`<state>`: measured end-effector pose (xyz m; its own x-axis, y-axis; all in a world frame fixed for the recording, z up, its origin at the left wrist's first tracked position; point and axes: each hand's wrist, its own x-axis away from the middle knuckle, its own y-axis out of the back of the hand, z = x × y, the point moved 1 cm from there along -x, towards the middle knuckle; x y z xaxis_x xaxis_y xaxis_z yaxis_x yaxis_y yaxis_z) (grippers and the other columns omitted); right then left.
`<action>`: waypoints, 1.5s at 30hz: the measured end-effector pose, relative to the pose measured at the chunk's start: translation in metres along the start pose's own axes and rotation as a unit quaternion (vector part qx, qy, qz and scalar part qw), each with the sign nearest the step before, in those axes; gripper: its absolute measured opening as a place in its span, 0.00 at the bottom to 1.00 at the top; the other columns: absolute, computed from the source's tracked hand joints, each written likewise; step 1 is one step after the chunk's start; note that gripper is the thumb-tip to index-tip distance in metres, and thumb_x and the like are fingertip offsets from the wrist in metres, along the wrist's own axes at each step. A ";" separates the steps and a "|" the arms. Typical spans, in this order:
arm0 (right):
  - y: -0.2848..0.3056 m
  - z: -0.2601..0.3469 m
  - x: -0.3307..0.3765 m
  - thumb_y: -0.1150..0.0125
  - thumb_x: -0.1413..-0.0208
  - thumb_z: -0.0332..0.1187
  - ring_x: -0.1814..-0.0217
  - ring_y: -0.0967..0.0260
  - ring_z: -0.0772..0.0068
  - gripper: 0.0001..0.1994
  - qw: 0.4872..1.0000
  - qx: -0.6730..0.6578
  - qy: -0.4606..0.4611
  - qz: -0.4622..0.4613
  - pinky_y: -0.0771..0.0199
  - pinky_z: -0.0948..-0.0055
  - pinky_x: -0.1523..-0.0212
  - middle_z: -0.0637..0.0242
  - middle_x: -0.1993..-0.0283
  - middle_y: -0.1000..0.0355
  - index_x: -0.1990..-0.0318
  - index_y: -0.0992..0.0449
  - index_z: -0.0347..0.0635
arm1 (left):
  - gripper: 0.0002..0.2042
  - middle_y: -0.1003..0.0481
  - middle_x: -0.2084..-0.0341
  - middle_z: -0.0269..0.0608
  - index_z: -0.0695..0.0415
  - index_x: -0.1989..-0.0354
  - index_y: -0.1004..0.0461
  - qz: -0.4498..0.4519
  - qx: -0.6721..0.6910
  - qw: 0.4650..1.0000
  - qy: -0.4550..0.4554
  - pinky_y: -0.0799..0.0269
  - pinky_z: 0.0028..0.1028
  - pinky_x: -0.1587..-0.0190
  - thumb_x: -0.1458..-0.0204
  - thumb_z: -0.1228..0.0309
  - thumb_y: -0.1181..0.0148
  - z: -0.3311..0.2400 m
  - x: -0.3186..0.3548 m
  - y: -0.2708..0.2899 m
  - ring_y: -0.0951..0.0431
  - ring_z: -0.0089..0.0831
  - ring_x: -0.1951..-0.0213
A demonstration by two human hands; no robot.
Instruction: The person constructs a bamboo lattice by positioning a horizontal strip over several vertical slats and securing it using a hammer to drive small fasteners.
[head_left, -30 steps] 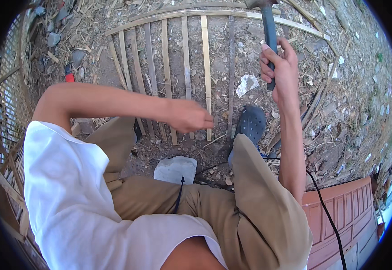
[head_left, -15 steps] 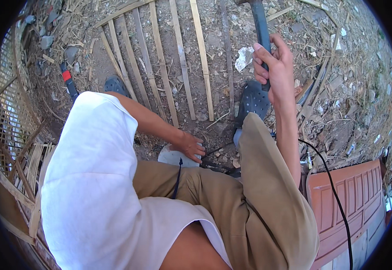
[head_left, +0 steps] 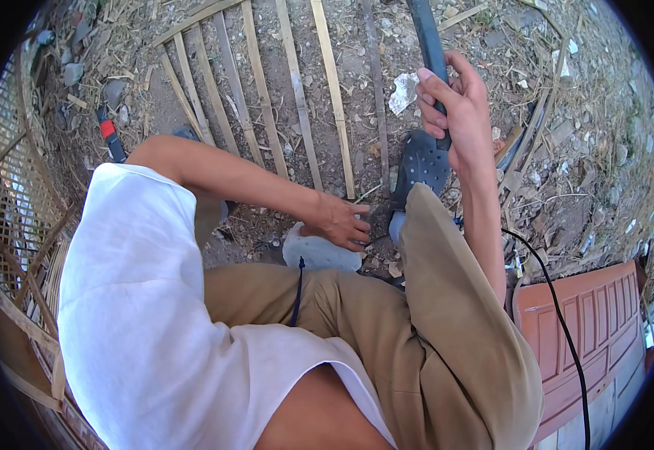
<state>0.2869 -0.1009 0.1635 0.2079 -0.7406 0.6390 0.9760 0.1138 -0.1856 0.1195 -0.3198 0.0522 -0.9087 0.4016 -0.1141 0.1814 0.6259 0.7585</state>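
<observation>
Head view: my right hand (head_left: 458, 112) clamped round dark tool handle (head_left: 430, 52), head out of frame. Left hand (head_left: 339, 221) fingers curled down on dirt beside grey stone (head_left: 319, 253), near bamboo slats (head_left: 297, 97). I'd keep fingers clear and strike square.
</observation>
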 end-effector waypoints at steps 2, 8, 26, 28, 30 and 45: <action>0.003 -0.001 0.000 0.35 0.29 0.27 0.81 0.46 0.88 0.09 1.000 0.002 -0.005 -0.004 0.51 0.77 0.83 0.75 0.73 0.35 0.49 0.29 0.38 | 0.65 0.29 0.34 0.40 0.54 0.21 0.36 0.025 0.007 1.000 0.016 0.39 0.57 0.26 0.78 0.56 0.09 0.019 0.004 0.033 0.31 0.41 0.30; -0.004 0.002 -0.004 0.36 0.28 0.25 0.82 0.47 0.88 0.08 1.000 0.011 -0.012 0.000 0.51 0.77 0.84 0.75 0.74 0.35 0.49 0.30 0.39 | 0.69 0.31 0.31 0.41 0.53 0.18 0.39 0.031 0.032 0.999 0.022 0.39 0.57 0.24 0.79 0.55 0.08 0.027 0.009 0.042 0.34 0.43 0.27; -0.005 -0.011 -0.060 0.30 0.35 0.29 0.76 0.27 0.61 0.11 0.920 0.334 0.189 -0.083 0.29 0.57 0.68 0.57 0.76 0.25 0.52 0.25 0.35 | 0.59 0.34 0.26 0.47 0.51 0.17 0.40 0.044 0.067 0.992 0.099 0.37 0.62 0.27 0.61 0.59 0.13 0.013 0.031 0.049 0.35 0.49 0.23; -0.015 -0.009 -0.063 0.30 0.36 0.29 0.74 0.23 0.53 0.11 0.914 0.340 0.198 -0.100 0.27 0.54 0.66 0.52 0.75 0.24 0.52 0.24 0.34 | 0.38 0.27 0.35 0.47 0.54 0.29 0.26 -0.018 0.085 0.987 0.134 0.35 0.60 0.29 0.50 0.60 0.20 0.025 0.050 0.069 0.28 0.47 0.29; -0.019 -0.011 -0.070 0.30 0.36 0.30 0.69 0.19 0.40 0.11 0.901 0.361 0.209 -0.119 0.24 0.49 0.63 0.44 0.73 0.22 0.53 0.23 0.33 | 0.18 0.21 0.50 0.48 0.58 0.47 0.20 -0.090 0.080 0.957 0.263 0.26 0.54 0.38 0.42 0.63 0.28 0.057 0.082 0.094 0.19 0.48 0.42; -0.037 -0.044 -0.112 0.33 0.32 0.32 0.68 0.19 0.37 0.12 0.857 0.414 0.260 -0.163 0.24 0.44 0.63 0.41 0.72 0.22 0.50 0.21 0.31 | 0.11 0.17 0.60 0.49 0.63 0.59 0.17 -0.552 -0.127 0.582 0.583 0.22 0.48 0.42 0.52 0.81 0.26 0.232 0.254 0.137 0.19 0.55 0.50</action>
<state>0.2246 -0.0509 0.0658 0.0688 -0.9928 0.0982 0.7333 0.1171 0.6698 0.0010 0.0229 -0.0218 -0.0833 -0.9716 -0.2213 -0.6829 -0.1061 0.7228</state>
